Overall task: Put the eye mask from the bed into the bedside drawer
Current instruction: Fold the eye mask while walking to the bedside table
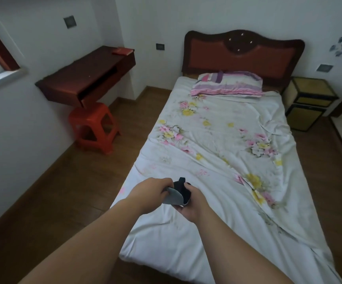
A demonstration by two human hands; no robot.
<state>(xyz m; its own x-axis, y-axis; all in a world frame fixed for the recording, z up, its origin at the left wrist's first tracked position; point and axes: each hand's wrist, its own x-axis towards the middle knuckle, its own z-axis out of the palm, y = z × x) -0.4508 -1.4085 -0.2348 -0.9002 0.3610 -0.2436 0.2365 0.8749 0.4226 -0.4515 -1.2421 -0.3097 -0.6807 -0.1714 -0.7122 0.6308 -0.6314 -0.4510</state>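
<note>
The eye mask (177, 194), grey on one face and dark on the other, is folded between both my hands above the near left part of the bed (217, 140). My left hand (149, 194) pinches its left edge. My right hand (190, 203) wraps around its right side from below. A yellow-and-black bedside cabinet (307, 103) stands at the far right of the headboard, its drawer front shut. Part of the mask is hidden by my fingers.
A striped pillow (227, 85) lies by the dark headboard (241, 52). A wall-mounted dark red desk (88, 76) with a half-open drawer hangs at left, a red plastic stool (94, 126) below it. Wooden floor runs along both sides of the bed.
</note>
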